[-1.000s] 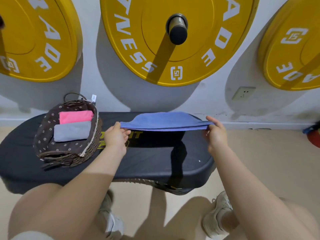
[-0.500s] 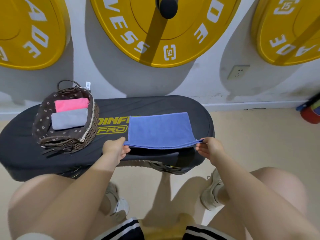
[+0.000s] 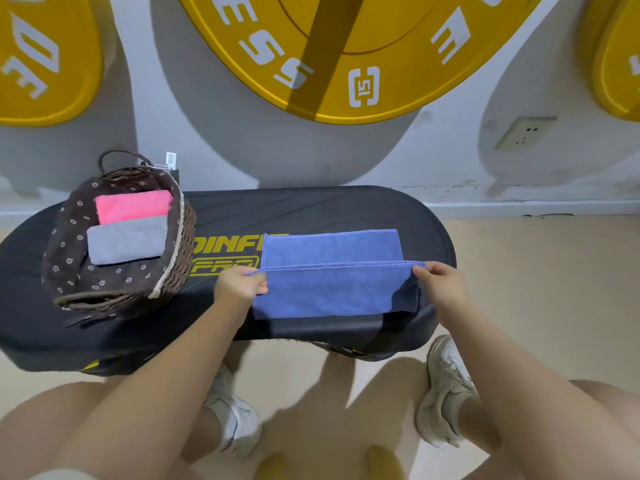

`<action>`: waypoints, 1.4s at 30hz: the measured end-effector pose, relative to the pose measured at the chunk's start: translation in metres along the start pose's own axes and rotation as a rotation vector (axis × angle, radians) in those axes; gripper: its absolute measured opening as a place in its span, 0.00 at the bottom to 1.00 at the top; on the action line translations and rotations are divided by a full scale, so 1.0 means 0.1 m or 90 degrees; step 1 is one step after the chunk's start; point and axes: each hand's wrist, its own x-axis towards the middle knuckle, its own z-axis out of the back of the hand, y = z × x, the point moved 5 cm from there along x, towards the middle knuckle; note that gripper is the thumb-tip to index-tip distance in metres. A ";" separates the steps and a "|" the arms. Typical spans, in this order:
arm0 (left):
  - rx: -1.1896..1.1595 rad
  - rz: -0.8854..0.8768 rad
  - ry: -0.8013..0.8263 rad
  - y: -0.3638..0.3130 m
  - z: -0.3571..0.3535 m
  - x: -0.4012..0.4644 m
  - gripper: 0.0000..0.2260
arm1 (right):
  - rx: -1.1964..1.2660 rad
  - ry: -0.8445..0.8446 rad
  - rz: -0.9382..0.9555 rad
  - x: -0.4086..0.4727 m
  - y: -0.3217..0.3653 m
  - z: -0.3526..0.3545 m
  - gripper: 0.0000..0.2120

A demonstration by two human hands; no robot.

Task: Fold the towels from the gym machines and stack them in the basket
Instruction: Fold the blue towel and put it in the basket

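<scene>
Weight plates [image 3: 332,46]: three, yellow, on the wall.
Bench [image 3: 311,209]: one, black pad.
Basket [image 3: 173,271]: one wicker, on the bench; holds one pink towel [image 3: 133,206] and one grey towel [image 3: 126,239], both folded.
Blue towel [image 3: 332,289]: one, on the bench, near edge lifted mid-fold.
Left hand [image 3: 239,284]: pinches the left corner.
Right hand [image 3: 440,282]: pinches the right corner.

Blue towel [image 3: 332,289], brown floral-lined basket [image 3: 117,282], yellow plates [image 3: 346,57].

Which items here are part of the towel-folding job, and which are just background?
Job: blue towel, left hand, right hand, basket, pink towel, grey towel.
Background: bench, yellow weight plates, wall socket.
</scene>
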 end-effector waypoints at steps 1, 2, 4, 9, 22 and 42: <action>0.052 -0.028 -0.001 -0.03 -0.02 0.07 0.07 | -0.012 0.000 0.005 0.07 0.03 -0.04 0.06; 0.106 -0.061 -0.008 -0.07 -0.04 0.14 0.08 | -0.021 0.004 0.008 0.16 0.06 -0.08 0.07; 0.181 -0.119 -0.044 -0.17 -0.07 0.26 0.13 | -0.033 0.026 0.003 0.33 0.10 -0.17 0.08; 0.064 -0.093 -0.027 -0.29 -0.27 0.50 0.17 | -0.044 0.043 -0.058 0.69 0.15 -0.31 0.08; 0.243 -0.111 -0.092 -0.27 -0.49 0.97 0.10 | -0.226 0.037 -0.042 1.21 0.25 -0.57 0.09; 0.694 -0.487 0.156 0.11 -1.23 0.36 0.26 | -0.478 0.313 0.434 0.11 0.05 -1.91 0.33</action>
